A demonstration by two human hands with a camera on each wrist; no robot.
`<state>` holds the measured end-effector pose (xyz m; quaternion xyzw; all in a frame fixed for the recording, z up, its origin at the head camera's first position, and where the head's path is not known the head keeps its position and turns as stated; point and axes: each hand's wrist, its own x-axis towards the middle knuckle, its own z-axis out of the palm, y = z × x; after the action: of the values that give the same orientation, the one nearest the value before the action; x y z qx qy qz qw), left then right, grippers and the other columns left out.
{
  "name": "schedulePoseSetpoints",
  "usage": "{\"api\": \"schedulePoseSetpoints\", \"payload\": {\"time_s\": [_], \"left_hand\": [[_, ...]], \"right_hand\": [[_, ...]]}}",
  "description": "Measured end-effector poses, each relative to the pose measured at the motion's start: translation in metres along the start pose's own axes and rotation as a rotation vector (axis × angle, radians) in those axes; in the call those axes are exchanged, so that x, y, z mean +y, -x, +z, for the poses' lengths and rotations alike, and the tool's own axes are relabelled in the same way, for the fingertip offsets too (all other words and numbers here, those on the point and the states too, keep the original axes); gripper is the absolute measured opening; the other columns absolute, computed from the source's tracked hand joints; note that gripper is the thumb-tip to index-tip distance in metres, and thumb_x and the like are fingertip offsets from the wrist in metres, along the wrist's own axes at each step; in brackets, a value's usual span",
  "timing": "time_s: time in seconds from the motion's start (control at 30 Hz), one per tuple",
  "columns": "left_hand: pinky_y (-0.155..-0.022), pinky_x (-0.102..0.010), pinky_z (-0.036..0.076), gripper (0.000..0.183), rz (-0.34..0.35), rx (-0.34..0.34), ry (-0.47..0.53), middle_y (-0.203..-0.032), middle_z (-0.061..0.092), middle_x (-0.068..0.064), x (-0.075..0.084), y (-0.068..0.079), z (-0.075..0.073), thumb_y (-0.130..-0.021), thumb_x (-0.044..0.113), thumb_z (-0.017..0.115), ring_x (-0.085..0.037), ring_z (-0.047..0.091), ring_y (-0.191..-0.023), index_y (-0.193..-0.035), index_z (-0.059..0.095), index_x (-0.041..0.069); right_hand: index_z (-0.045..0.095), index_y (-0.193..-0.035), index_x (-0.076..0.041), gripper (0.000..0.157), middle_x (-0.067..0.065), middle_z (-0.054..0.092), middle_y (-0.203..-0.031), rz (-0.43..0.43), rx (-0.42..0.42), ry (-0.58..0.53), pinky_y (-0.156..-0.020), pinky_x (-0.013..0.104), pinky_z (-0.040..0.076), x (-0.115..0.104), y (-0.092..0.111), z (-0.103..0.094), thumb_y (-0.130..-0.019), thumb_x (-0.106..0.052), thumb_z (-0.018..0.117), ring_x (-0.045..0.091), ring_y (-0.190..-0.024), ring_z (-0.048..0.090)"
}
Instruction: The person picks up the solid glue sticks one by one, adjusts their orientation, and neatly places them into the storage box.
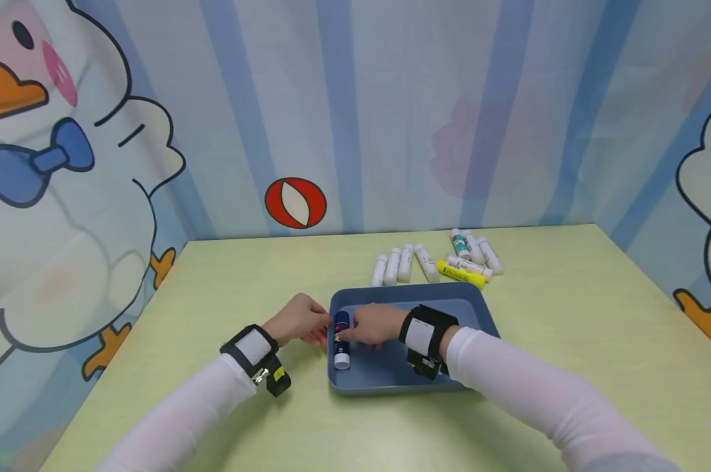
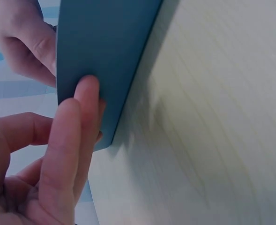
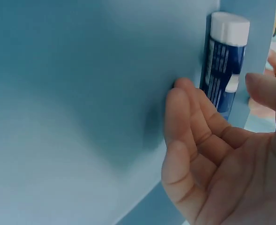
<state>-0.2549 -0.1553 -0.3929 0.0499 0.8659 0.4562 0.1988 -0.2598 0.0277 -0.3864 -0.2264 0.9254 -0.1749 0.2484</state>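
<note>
A navy glue stick [image 1: 342, 347] with a white cap lies lengthwise along the left wall inside the blue-grey tray [image 1: 385, 377]. Over the tray's left part, my right hand [image 1: 376, 324] is at the glue stick. In the right wrist view, its loosely bent fingers [image 3: 179, 112] are beside the stick, and the thumb [image 3: 264, 89] is on the stick's other side, with no firm grip showing. From outside, my left hand [image 1: 301, 319] touches the tray's left wall with extended fingertips [image 2: 87, 86]; its thumb points toward the rim.
Behind the tray, several white tubes [image 1: 393, 265] lie on the pale table [image 1: 261, 269]. Farther right are a yellow tube [image 1: 462, 274], a green-labelled tube [image 1: 459, 244] and more white ones. A patterned cloth backdrop [image 1: 379, 131] stands along the table's back edge.
</note>
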Motion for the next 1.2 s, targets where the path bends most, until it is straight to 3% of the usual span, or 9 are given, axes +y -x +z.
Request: {"api": "schedulePoseSetpoints", "payload": {"time_s": [0.2, 0.37, 0.5, 0.63, 0.9, 1.2], "left_hand": [[-0.054, -0.027, 0.057, 0.018, -0.005, 0.0, -0.008, -0.072, 0.07, -0.011, 0.0, -0.001, 0.0, -0.094, 0.004, 0.059, -0.014, 0.065, -0.055, -0.1, 0.072, -0.006], [-0.053, -0.027, 0.057, 0.017, -0.001, 0.006, -0.018, -0.071, 0.069, -0.012, 0.001, 0.001, 0.001, -0.093, 0.004, 0.059, -0.014, 0.065, -0.054, -0.097, 0.072, -0.007], [-0.052, -0.027, 0.057, 0.017, 0.007, 0.019, -0.04, -0.069, 0.069, -0.012, 0.003, 0.002, 0.002, -0.092, 0.003, 0.059, -0.014, 0.064, -0.053, -0.093, 0.072, -0.006], [-0.053, -0.029, 0.057, 0.016, 0.007, 0.037, -0.085, -0.064, 0.068, -0.011, 0.008, 0.001, 0.003, -0.09, 0.004, 0.06, -0.016, 0.065, -0.052, -0.085, 0.072, -0.005], [-0.051, -0.03, 0.057, 0.017, -0.022, 0.066, -0.164, -0.058, 0.066, -0.01, 0.014, -0.003, 0.005, -0.087, 0.004, 0.065, -0.018, 0.065, -0.05, -0.073, 0.07, -0.004], [-0.051, -0.029, 0.057, 0.016, -0.023, 0.062, -0.193, -0.057, 0.066, -0.01, 0.015, -0.003, 0.006, -0.088, 0.002, 0.064, -0.017, 0.065, -0.048, -0.075, 0.069, -0.005]], "right_hand": [[0.065, -0.088, -0.01, 0.036, 0.002, 0.065, -0.069, -0.001, 0.005, 0.022, -0.057, 0.027, 0.049, 0.018, 0.004, -0.015, -0.099, -0.042, 0.054, 0.015, -0.06, 0.063], [0.067, -0.101, -0.004, 0.035, 0.005, 0.067, -0.077, -0.086, 0.012, -0.06, -0.063, 0.029, 0.051, 0.038, 0.015, -0.038, -0.1, -0.037, 0.053, 0.018, -0.068, 0.065], [0.065, -0.106, -0.001, 0.035, 0.01, 0.067, -0.086, -0.142, 0.104, -0.124, -0.066, 0.031, 0.051, 0.059, 0.028, -0.06, -0.101, -0.033, 0.054, 0.023, -0.074, 0.064], [0.062, -0.11, 0.001, 0.033, 0.015, 0.065, -0.094, -0.152, 0.25, -0.15, -0.069, 0.035, 0.052, 0.081, 0.042, -0.078, -0.101, -0.029, 0.053, 0.028, -0.08, 0.064], [0.061, -0.118, 0.003, 0.034, 0.016, 0.064, -0.106, -0.091, 0.515, 0.047, -0.08, 0.046, 0.051, 0.123, 0.048, -0.095, -0.098, -0.025, 0.058, 0.03, -0.093, 0.062], [0.057, -0.123, 0.006, 0.041, 0.024, 0.06, -0.11, 0.018, 0.531, 0.223, -0.077, 0.049, 0.052, 0.163, 0.05, -0.09, -0.093, -0.02, 0.066, 0.036, -0.096, 0.061]]}}
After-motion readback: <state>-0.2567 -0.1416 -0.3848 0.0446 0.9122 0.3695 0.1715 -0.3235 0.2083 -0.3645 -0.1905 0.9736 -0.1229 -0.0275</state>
